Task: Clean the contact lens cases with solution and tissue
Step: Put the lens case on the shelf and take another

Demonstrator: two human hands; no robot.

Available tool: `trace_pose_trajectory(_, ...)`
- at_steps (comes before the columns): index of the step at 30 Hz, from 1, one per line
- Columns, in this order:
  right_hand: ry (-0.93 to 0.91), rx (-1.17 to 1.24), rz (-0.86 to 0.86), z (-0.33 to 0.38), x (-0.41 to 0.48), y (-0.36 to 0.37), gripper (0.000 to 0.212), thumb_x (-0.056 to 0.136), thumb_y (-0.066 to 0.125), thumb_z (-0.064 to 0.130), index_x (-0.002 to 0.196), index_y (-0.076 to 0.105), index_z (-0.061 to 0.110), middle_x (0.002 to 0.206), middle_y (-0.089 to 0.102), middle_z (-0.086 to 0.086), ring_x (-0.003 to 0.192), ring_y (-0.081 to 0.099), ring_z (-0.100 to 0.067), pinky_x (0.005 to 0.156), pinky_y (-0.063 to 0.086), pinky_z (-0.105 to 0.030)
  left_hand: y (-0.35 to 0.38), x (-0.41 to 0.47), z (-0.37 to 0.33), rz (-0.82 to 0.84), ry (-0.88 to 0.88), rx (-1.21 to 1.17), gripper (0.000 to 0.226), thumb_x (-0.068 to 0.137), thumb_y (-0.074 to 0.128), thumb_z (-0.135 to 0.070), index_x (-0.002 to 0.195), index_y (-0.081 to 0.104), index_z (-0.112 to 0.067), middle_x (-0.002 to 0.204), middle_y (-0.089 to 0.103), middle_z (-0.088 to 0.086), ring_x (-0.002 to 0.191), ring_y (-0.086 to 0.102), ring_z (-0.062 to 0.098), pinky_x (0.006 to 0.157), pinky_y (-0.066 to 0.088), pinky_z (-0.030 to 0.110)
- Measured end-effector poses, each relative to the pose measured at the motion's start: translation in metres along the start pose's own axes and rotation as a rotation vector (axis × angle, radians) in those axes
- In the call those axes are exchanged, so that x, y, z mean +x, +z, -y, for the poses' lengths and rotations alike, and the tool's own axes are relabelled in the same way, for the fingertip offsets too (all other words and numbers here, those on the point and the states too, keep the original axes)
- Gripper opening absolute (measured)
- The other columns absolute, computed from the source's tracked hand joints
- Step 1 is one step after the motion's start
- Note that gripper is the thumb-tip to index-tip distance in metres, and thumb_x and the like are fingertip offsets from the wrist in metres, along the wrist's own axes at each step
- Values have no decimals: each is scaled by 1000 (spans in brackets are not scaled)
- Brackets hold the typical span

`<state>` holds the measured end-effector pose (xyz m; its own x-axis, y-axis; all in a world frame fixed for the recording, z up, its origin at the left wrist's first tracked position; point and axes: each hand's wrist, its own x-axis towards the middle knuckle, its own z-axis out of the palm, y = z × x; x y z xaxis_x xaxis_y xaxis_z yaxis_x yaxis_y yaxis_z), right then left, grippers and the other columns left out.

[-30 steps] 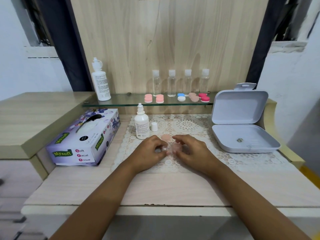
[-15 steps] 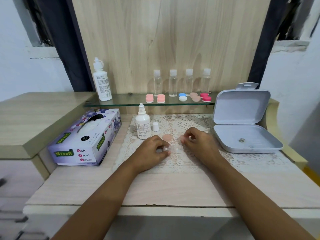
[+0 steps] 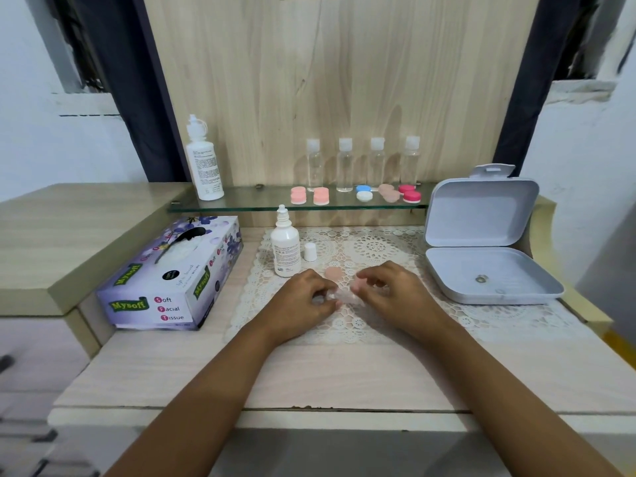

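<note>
- The left hand point(image 3: 303, 301) pinches the left end of a clear contact lens case point(image 3: 344, 298) with curled fingers; the right hand point(image 3: 399, 294) curls its fingertips onto the case's right end, where a pale pink patch shows, too blurred to tell apart; the case sits low over the lace mat point(image 3: 375, 249), between the two hands
- The desk point(image 3: 344, 373) is pale wood and carries everything below the shelf; both forearms cross its near edge
- The tissue box point(image 3: 172, 287) is purple with a floral print; it lies on the desk left of the mat, with tissue showing in its slot
- The white hinged box point(image 3: 481, 215) stands open at the right edge of the mat, its lid upright
- The glass shelf point(image 3: 258, 201) runs along the wood back panel; a large solution bottle point(image 3: 204, 170) stands at its left end; four clear bottles point(image 3: 346, 165) stand in a row further right
- The small dropper bottle point(image 3: 285, 249) stands upright on the mat, just beyond the left hand; its white cap point(image 3: 310, 252) stands beside it
- Spare lens cases point(image 3: 363, 193) in pink, blue-white, beige and red lie on the shelf in front of the clear bottles
- A pink cap point(image 3: 333, 273) lies flat on the mat just beyond the held case
</note>
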<state>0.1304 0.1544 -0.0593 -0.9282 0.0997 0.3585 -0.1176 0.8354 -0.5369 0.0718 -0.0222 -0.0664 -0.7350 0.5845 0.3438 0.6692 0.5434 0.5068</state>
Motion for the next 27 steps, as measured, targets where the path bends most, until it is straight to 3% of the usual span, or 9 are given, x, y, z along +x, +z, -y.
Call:
trace_pose_trajectory(3, -11, -87, 115, -2, -1, 1, 40, 83, 62, 45, 117, 62, 24, 101, 54, 4, 106, 52, -14, 96, 41, -38, 0, 0, -1, 3, -3, 5, 34, 85, 66, -27, 116, 64, -14, 101, 51, -4, 99, 52, 9, 77, 30, 0)
trace_pose_trajectory(6, -29, -93, 115, -4, -1, 2, 34, 83, 63, 40, 113, 63, 23, 95, 50, 8, 102, 52, -14, 94, 41, -39, 1, -2, -1, 21, -17, 21, 42, 87, 63, -31, 126, 57, -14, 105, 45, -7, 108, 48, 10, 82, 27, 2)
trace_pose_trajectory(10, -2, -18, 50, -1, -1, 0, 27, 85, 61, 30, 108, 64, 17, 97, 58, 2, 95, 54, -13, 87, 42, -27, 4, -4, -1, 38, -33, 144, 64, 91, 52, -44, 143, 34, -12, 131, 41, -2, 124, 35, 10, 97, 24, 12)
trace_pose_trajectory(14, 45, 97, -12, 1, -3, -3, 23, 86, 62, 25, 106, 64, 13, 90, 61, 5, 83, 55, -9, 73, 38, -15, 4, -6, -3, 80, -83, 228, 65, 92, 43, -51, 144, 33, -12, 152, 27, 0, 140, 21, 12, 109, 17, 20)
trace_pose_trajectory(21, 74, 83, -62, 7, 1, -34, 28, 86, 63, 29, 110, 62, 15, 89, 63, 4, 86, 60, -11, 81, 48, -23, 4, -6, -4, 102, -105, 254, 64, 93, 40, -52, 144, 33, -14, 155, 22, -2, 142, 18, 12, 111, 14, 22)
trace_pose_trajectory(27, 85, 7, -142, -11, -9, -71, 26, 84, 66, 23, 107, 62, 11, 83, 62, 1, 85, 61, -18, 73, 44, -23, 3, -6, -5, 120, -125, 252, 63, 94, 38, -52, 144, 33, -14, 155, 20, -4, 142, 17, 12, 113, 15, 24)
